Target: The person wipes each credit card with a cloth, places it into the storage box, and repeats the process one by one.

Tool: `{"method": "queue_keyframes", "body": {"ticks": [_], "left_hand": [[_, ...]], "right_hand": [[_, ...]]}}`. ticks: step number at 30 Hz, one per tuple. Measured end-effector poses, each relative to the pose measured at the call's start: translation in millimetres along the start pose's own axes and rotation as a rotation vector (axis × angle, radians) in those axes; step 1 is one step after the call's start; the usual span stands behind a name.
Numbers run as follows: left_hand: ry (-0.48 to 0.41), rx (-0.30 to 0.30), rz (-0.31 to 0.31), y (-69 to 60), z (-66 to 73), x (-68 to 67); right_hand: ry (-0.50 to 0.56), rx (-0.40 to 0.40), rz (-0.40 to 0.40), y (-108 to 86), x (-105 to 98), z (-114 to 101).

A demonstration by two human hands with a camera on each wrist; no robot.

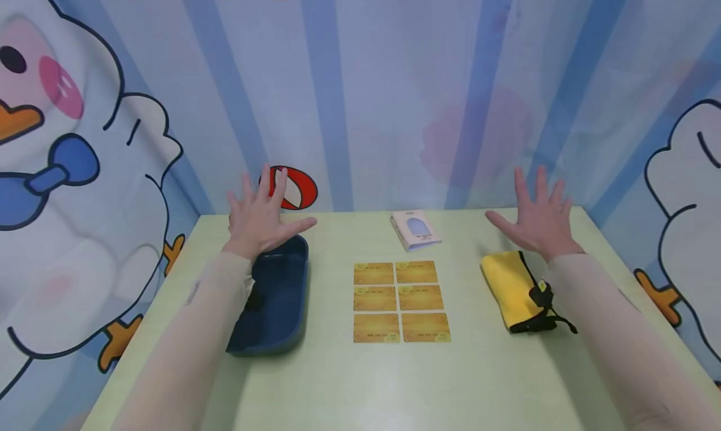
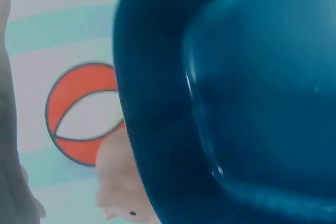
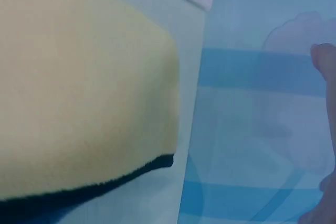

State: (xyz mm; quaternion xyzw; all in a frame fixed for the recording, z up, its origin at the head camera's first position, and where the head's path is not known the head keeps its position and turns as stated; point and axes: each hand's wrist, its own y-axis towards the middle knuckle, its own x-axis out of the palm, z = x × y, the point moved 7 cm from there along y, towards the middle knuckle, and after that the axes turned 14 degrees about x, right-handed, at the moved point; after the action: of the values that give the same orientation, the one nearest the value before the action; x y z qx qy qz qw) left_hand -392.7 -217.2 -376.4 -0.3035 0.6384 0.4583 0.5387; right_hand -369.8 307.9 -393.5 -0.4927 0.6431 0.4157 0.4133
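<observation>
My left hand (image 1: 260,223) is raised with fingers spread, over the far end of a dark blue tray (image 1: 276,344); it holds nothing. Part of that hand shows at the left edge of the left wrist view. On the right, my other hand (image 1: 539,226) is likewise spread and bare, above and beyond a yellow drawstring pouch (image 1: 503,284) with black cord. Between the hands several gold cards (image 1: 374,298) lie face up in two columns. Behind them sits a small pale pink box or booklet (image 1: 414,228) with an arch-shaped picture.
A peach-coloured object (image 2: 123,182) with a black dot peeks from behind the tray in the left wrist view; its kind is unclear. Something small and dark lies inside the tray, partly behind the left sleeve. A printed fabric backdrop (image 1: 383,93) rises at the table's (image 1: 394,387) far edge.
</observation>
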Motion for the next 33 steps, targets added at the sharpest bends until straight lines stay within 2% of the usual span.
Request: {"method": "queue_keyframes", "body": {"ticks": [4, 8, 15, 19, 25, 28, 33], "left_hand": [[-0.063, 0.032, 0.014, -9.3, 11.8, -2.9], [-0.180, 0.076, 0.031, -21.4, 28.7, -8.8], [-0.363, 0.169, 0.066, -44.6, 73.2, -21.7], [-0.411, 0.229, 0.104, -61.1, 106.5, -27.2], [-0.466, 0.366, 0.189, -88.3, 150.8, -29.2], [-0.487, 0.404, 0.205, -98.8, 163.4, -26.9], [-0.511, 0.428, 0.218, -111.5, 174.8, -20.5]], "right_hand": [[0.007, -0.017, -0.058, -14.4, 4.1, -5.0], [-0.005, -0.032, -0.148, -31.0, 15.6, -8.8], [-0.023, -0.014, -0.233, -62.1, 35.0, -7.8], [-0.046, 0.007, -0.254, -78.6, 43.8, -3.5], [-0.054, 0.054, -0.302, -92.3, 55.5, 3.7], [-0.045, 0.073, -0.321, -94.7, 61.9, 5.5], [-0.046, 0.099, -0.334, -100.1, 72.7, 8.2]]}}
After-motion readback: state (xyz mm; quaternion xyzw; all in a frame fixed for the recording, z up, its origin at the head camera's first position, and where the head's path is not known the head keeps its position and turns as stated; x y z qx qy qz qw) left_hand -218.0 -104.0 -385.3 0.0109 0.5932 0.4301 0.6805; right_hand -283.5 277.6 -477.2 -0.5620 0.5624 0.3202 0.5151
